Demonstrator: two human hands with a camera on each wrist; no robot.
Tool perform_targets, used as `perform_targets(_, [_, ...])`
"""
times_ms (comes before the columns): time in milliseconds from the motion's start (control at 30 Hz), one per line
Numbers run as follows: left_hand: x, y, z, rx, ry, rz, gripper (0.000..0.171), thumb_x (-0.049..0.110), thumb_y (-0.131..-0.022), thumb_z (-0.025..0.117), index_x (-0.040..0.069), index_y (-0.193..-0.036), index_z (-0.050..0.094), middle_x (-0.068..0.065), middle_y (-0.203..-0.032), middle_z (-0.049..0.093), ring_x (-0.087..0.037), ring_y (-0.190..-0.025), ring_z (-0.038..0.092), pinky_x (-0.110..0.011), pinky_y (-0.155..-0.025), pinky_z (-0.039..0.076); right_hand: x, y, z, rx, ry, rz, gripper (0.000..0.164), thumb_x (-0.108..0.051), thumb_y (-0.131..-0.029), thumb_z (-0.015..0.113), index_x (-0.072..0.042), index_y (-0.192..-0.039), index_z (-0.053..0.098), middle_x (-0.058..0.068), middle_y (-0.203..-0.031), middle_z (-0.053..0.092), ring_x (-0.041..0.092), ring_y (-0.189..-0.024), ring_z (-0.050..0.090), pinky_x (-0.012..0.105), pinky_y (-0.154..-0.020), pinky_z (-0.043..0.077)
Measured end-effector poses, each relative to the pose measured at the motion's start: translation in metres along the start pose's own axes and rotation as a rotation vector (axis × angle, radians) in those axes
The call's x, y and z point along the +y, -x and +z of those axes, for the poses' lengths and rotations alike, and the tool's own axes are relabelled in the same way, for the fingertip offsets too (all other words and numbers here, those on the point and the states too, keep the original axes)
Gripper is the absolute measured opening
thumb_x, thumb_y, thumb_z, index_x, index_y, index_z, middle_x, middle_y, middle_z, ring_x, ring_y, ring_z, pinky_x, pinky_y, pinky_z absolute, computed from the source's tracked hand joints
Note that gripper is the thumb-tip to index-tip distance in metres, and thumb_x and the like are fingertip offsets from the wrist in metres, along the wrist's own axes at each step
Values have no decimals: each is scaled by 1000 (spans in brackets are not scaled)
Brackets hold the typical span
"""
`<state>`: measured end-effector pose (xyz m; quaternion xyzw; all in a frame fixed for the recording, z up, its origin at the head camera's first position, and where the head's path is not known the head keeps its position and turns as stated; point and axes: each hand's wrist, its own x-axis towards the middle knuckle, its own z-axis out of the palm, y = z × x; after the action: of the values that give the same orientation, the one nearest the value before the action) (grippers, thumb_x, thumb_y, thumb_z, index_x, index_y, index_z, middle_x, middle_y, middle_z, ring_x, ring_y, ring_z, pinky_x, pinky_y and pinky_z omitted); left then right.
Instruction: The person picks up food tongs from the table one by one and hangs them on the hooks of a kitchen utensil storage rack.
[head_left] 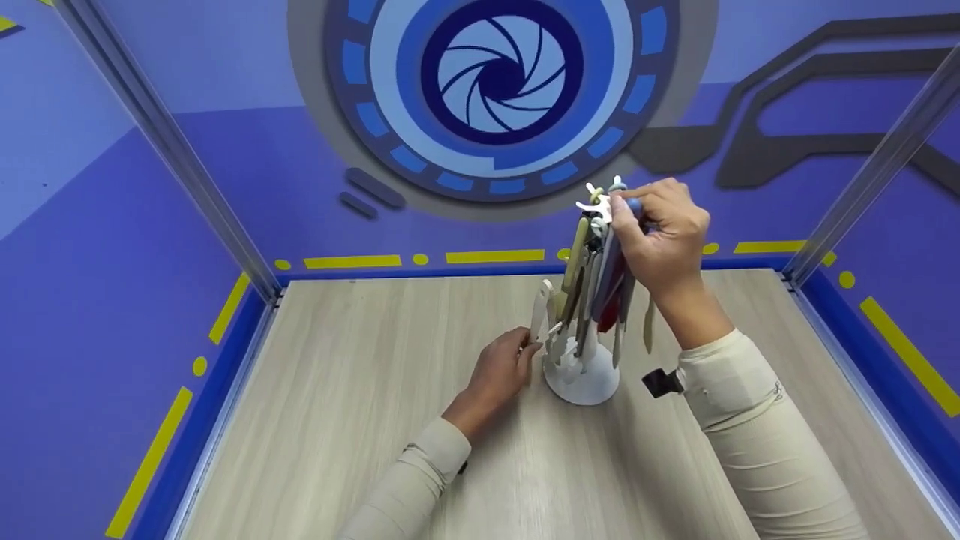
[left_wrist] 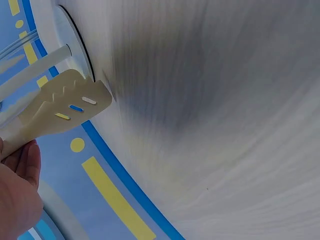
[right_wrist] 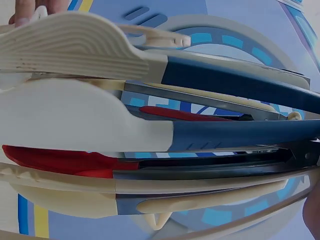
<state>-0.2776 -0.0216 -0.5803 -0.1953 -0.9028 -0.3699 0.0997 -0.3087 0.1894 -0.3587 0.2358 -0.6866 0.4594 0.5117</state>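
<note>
A utensil stand with a round white base [head_left: 592, 386] stands upright, with several tongs hanging round its pole. At its left, my left hand [head_left: 506, 364] holds cream tongs [head_left: 539, 311] with their holed end up. Their serrated, slotted head [left_wrist: 75, 102] shows beside the base in the left wrist view. My right hand [head_left: 667, 232] is at the top hooks [head_left: 598, 208], pinching the upper end of blue-handled tongs. The tongs' blue grips [right_wrist: 240, 132] and pale heads [right_wrist: 75, 117] fill the right wrist view; the exact pinch is partly hidden behind my fingers.
Red-tipped tongs [right_wrist: 65, 160] and beige tongs [head_left: 575, 255] hang close among the others. The stand is on a wood-grain table [head_left: 360, 390]. A printed blue-purple wall [head_left: 247, 187] rises behind, and metal rails [head_left: 169, 135] run along the corners.
</note>
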Motion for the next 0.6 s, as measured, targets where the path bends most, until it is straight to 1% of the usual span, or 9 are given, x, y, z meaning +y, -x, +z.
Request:
perform_targets(133, [-1,3,-6,9,20,-3,16,26,-110,61,13,-108,69,0,-95,71,-8,-85,61,-29,-77,55,0,0,-1,-2,5,-2,21,-9,-87,76,3,-70,77,19,-75,77,21,-75,64,21,-86,45])
perform_targets(367, [-1,4,-20,78,-23,107,17,21,-110,60,8,-109,70,-5,-93,72,-12,-81,61,-34,-74,56,0,1,0,13,6,-2,21,-8,-86,76,4,-70,77,20,-73,75,14,-74,61,20,-83,41])
perform_targets(500, [2,2,-32,109,-22,133,16,18,-110,59,7,-110,70,-6,-92,71,-12,-80,59,-33,-73,56,-1,1,2,27,-2,1,21,-8,-86,75,5,-69,76,21,-72,75,9,-75,60,20,-83,42])
perform_targets(600, [7,-1,-43,133,-11,139,15,17,-110,59,6,-110,70,-7,-93,71,-12,-81,59,-33,-74,57,-2,1,4,43,-10,1,22,-8,-86,75,5,-68,76,21,-71,74,9,-75,60,20,-84,42])
